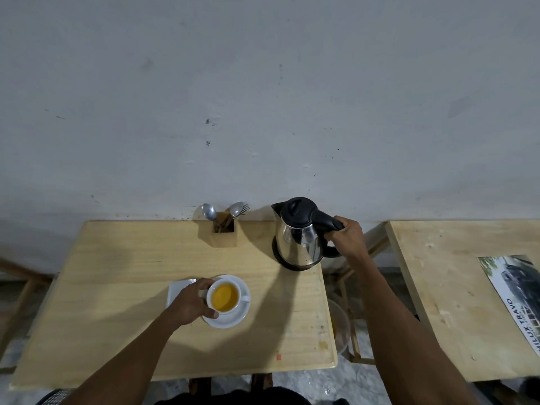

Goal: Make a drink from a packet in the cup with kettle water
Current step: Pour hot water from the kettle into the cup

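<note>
Your left hand curling around the white cup of yellow drink, sitting on its saucer at lower centre of the table, your right hand gripping the kettle handle, kettle resting on its base right of centre.

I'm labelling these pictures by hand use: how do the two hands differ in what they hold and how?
The left hand wraps around the side of the white ceramic cup of yellow drink, low on its white saucer. The right hand closes on the black handle of the steel kettle, which stands upright on its base. Both grips are closed.
</note>
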